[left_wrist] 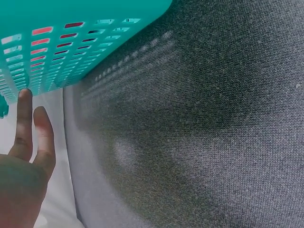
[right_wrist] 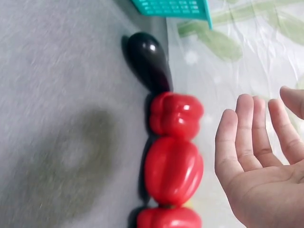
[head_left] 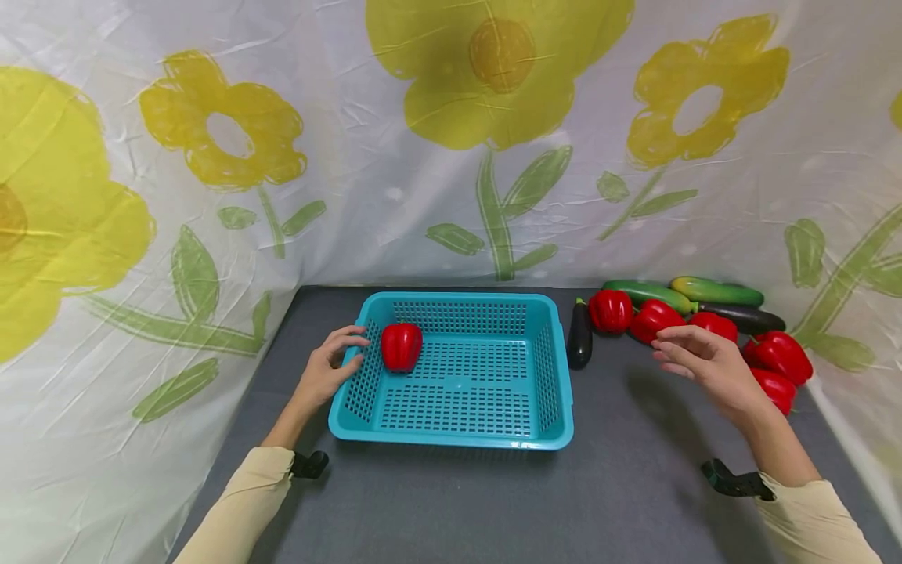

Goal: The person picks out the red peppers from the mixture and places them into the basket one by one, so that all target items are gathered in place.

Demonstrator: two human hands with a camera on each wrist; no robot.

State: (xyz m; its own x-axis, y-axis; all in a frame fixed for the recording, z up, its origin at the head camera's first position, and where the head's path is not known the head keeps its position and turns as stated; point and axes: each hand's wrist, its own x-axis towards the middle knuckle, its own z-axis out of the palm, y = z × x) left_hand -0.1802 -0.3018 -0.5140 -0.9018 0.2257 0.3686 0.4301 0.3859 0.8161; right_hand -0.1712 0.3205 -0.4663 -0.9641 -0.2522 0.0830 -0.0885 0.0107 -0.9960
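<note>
A blue-green plastic basket (head_left: 451,441) with slotted walls lies on the grey table, and one red bell pepper (head_left: 402,348) sits inside it toward the left. My left hand (head_left: 333,365) is at the basket's left side, fingertips right at the rim. Seen from the left wrist, two fingers (left_wrist: 43,137) stretch out straight near the slotted wall. Over on the right, my right hand (head_left: 715,368) is raised above the table with relaxed fingers and nothing in it. Behind and beside it lie several red bell peppers (head_left: 611,311), one partly hidden by the hand.
A dark eggplant (head_left: 580,337) lies just right of the basket. Another eggplant (head_left: 740,317) and two green cucumber-like vegetables (head_left: 717,291) line the back right edge. A white flowered sheet (head_left: 395,211) hangs behind the table and along its sides.
</note>
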